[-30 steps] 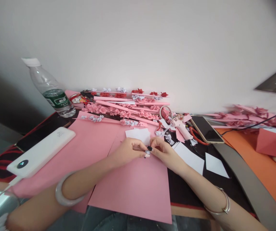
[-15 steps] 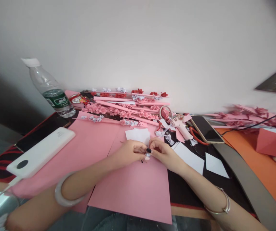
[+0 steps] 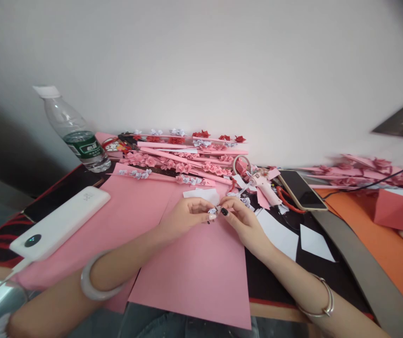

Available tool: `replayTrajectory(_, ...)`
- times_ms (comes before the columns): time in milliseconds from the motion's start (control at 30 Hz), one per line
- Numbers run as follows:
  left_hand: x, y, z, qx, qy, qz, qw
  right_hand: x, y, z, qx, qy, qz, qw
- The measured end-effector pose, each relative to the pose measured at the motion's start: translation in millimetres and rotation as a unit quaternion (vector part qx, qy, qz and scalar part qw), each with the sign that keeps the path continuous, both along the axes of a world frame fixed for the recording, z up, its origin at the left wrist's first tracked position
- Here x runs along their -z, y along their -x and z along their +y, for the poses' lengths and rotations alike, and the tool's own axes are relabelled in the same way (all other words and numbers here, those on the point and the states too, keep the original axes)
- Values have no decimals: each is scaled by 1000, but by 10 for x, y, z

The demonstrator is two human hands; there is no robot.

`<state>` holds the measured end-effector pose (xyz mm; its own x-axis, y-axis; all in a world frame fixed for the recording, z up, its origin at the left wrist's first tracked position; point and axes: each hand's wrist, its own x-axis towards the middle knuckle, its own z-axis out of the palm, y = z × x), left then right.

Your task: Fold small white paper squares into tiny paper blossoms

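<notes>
A small white paper flower is pinched between the thumb and fingers of my left hand. My right hand is closed at the flower's right side, its thumb and forefinger pressed together there; the fingertips partly hide what they grip. Both hands hover over the pink paper sheet. Just behind them lies a white paper piece. Beyond my right hand rests a pink glue gun, with white paper flowers close to its nozzle.
Pink paper stems with flowers lie piled along the wall. At left stand a water bottle and a white power bank with a cable. To the right are white paper sheets, a phone and orange paper.
Both hands have risen slightly, and my right fingers have shifted a little to the right. The white flower now shows more clearly in my left fingers.
</notes>
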<state>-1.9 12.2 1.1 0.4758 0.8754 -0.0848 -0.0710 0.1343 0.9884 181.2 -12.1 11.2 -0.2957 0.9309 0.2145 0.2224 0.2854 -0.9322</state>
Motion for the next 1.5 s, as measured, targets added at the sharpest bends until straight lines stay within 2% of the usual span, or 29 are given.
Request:
replayTrajectory(233, 1, -19, -38, 7, 18, -2, 1000, 4, 16, -22, 12, -57, -42, 997)
replayTrajectory(500, -29, -27, -64, -6, -25, 43, 999, 26, 12, -14, 4, -68, -49, 996)
replayTrajectory(767, 28, -24, -48, 3, 25, -9, 1000, 7, 28, -49, 45, -93, -60, 993)
replayTrajectory(1033, 0, -55, -98, 3, 40, -4, 999, 46, 37, -35, 65, -75, -43, 994)
replayTrajectory(1233, -6, -60, -102, 4, 49, 11, 999, 48, 10, 9, 39, -21, -36, 998)
replayTrajectory(1500, -32, -60, -101, 2, 41, 19, 999, 67, 24, 2, 28, 2, -3, 1000)
